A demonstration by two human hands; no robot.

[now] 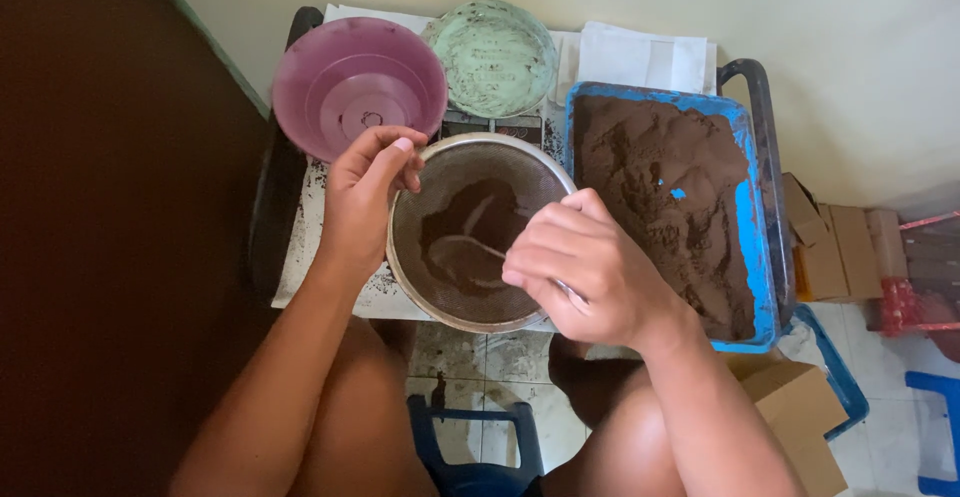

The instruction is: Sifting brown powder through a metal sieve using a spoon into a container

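A round metal sieve (445, 307) filled with dark brown powder sits in the middle of a small table. My left hand (365, 192) grips the sieve's rim at its upper left. My right hand (590, 272) is closed around the handle of a metal spoon (465, 245), whose bowl lies in the powder inside the sieve. Right of the sieve, a blue rectangular tray (765, 257) holds a heap of the same brown powder.
A purple plastic bowl (355, 82) and a pale green speckled bowl (497, 57) stand at the table's far side, with white papers (645, 57) behind. Cardboard boxes (835, 252) sit at right, a blue stool (470, 447) between my knees.
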